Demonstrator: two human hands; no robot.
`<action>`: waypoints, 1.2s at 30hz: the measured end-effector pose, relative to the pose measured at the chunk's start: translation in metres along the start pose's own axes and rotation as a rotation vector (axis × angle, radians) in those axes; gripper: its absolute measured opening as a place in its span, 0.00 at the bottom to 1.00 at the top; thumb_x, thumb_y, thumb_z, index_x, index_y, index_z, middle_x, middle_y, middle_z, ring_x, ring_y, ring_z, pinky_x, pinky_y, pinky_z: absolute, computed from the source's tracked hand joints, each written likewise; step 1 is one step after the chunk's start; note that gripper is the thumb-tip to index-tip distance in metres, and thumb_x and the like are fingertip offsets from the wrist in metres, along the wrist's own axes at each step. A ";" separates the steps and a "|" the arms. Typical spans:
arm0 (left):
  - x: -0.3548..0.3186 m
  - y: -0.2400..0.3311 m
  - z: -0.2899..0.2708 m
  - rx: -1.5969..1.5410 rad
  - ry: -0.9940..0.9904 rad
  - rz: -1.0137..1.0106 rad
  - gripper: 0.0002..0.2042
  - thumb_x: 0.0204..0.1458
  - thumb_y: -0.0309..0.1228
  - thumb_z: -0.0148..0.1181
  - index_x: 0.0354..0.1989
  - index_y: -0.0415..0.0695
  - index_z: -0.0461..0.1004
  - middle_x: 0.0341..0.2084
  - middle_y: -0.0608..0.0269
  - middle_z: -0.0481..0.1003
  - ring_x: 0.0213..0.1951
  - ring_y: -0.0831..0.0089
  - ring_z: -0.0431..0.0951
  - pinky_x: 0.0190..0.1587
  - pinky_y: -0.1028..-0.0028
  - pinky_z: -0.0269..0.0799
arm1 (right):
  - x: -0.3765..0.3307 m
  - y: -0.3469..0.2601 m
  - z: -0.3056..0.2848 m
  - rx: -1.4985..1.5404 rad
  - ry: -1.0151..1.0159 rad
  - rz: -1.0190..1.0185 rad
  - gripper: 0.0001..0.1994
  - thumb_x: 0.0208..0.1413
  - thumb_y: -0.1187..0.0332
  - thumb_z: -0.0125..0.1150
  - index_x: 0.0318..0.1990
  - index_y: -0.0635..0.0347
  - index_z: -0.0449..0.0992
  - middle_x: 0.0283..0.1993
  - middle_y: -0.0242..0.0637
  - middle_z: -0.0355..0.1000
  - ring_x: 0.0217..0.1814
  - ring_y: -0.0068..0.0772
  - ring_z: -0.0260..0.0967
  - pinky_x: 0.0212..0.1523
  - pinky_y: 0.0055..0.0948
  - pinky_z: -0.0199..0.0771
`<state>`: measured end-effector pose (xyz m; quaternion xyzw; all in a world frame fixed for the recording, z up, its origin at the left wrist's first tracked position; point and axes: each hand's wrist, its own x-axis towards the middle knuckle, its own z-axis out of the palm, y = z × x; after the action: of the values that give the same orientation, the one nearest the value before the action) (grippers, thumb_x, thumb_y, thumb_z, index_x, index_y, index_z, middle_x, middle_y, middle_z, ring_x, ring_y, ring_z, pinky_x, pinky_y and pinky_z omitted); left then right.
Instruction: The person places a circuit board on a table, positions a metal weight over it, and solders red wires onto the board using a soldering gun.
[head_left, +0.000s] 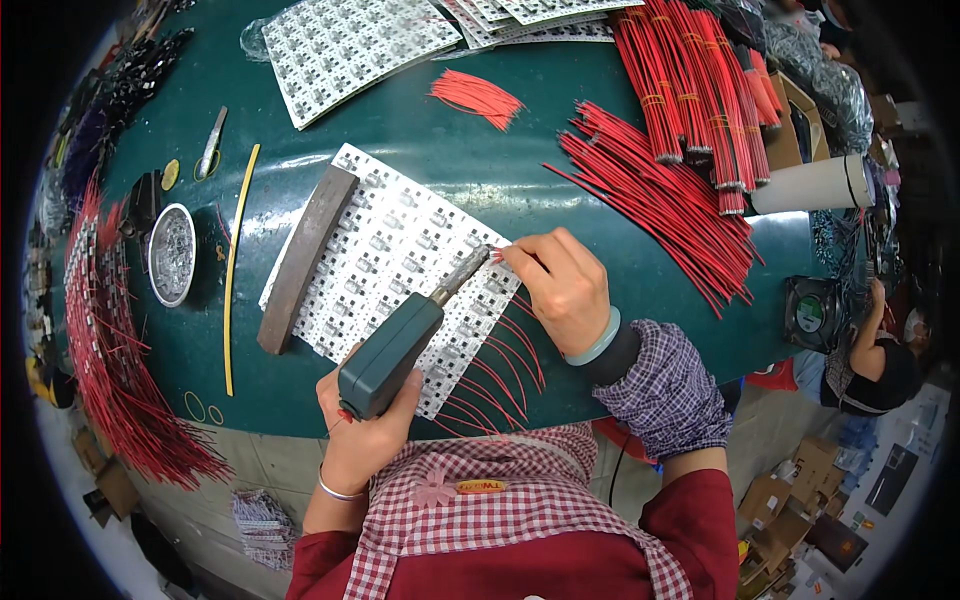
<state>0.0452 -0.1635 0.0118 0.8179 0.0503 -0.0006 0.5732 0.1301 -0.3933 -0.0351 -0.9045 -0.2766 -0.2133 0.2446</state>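
Observation:
My left hand [372,425] is wrapped round a dark green soldering gun [390,350], whose metal tip reaches up and right to the corner of a white circuit-board panel [385,225]. Rows of small parts cover the panel. My right hand [565,290] pinches the end of a thin red wire beside that tip; fingers hide most of the wire. Several red wires [500,370] hang off the panel's right edge, below my right hand. Lying across the left part of the panel is a long brown bar [308,260].
Red wire bundles [690,90] and loose red wires [660,210] lie at the right, a small wire pile [476,97] at the back. Stacked panels [355,45] stand behind. Left are a metal bowl [172,255], a yellow strip [240,270] and wired parts [120,350]. Another person [870,360] sits far right.

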 end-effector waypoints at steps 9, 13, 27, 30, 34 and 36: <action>-0.013 -0.004 -0.006 0.107 0.024 0.018 0.06 0.42 0.23 0.68 0.29 0.39 0.79 0.22 0.63 0.76 0.19 0.73 0.73 0.24 0.77 0.66 | -0.001 -0.001 0.001 -0.005 0.004 0.002 0.10 0.39 0.77 0.61 0.33 0.62 0.75 0.32 0.35 0.69 0.34 0.33 0.68 0.31 0.29 0.72; -0.011 -0.001 -0.008 0.062 0.027 0.018 0.06 0.43 0.23 0.68 0.30 0.38 0.79 0.22 0.62 0.77 0.19 0.75 0.74 0.25 0.77 0.66 | 0.000 -0.002 0.001 -0.008 0.001 0.008 0.10 0.39 0.78 0.61 0.33 0.62 0.75 0.31 0.35 0.68 0.33 0.34 0.67 0.31 0.29 0.71; -0.012 -0.003 -0.008 0.063 0.072 0.022 0.05 0.44 0.24 0.68 0.29 0.39 0.79 0.21 0.64 0.77 0.19 0.77 0.73 0.25 0.77 0.66 | -0.004 -0.017 0.000 0.040 0.052 0.001 0.15 0.35 0.83 0.62 0.36 0.67 0.76 0.31 0.39 0.70 0.31 0.37 0.68 0.28 0.30 0.70; -0.010 -0.002 -0.008 0.039 0.056 0.015 0.05 0.44 0.24 0.67 0.29 0.38 0.78 0.21 0.65 0.76 0.19 0.78 0.73 0.25 0.78 0.66 | -0.004 -0.020 0.003 0.042 0.060 0.007 0.14 0.36 0.83 0.63 0.35 0.68 0.77 0.30 0.39 0.70 0.30 0.37 0.68 0.27 0.30 0.70; -0.006 0.004 -0.007 -0.001 0.034 0.005 0.05 0.44 0.23 0.66 0.30 0.37 0.78 0.21 0.65 0.75 0.20 0.78 0.73 0.25 0.78 0.67 | -0.007 -0.024 0.004 0.008 0.034 0.022 0.14 0.36 0.83 0.63 0.35 0.69 0.77 0.30 0.39 0.68 0.30 0.37 0.68 0.27 0.30 0.71; -0.005 0.003 -0.008 0.016 0.025 0.033 0.06 0.44 0.22 0.66 0.30 0.37 0.78 0.21 0.64 0.75 0.21 0.78 0.73 0.26 0.78 0.67 | -0.007 -0.025 0.004 -0.003 0.030 0.024 0.14 0.36 0.83 0.63 0.36 0.69 0.77 0.30 0.39 0.68 0.30 0.36 0.68 0.27 0.30 0.71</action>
<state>0.0397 -0.1573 0.0175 0.8230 0.0441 0.0186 0.5660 0.1113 -0.3755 -0.0340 -0.9049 -0.2615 -0.2243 0.2500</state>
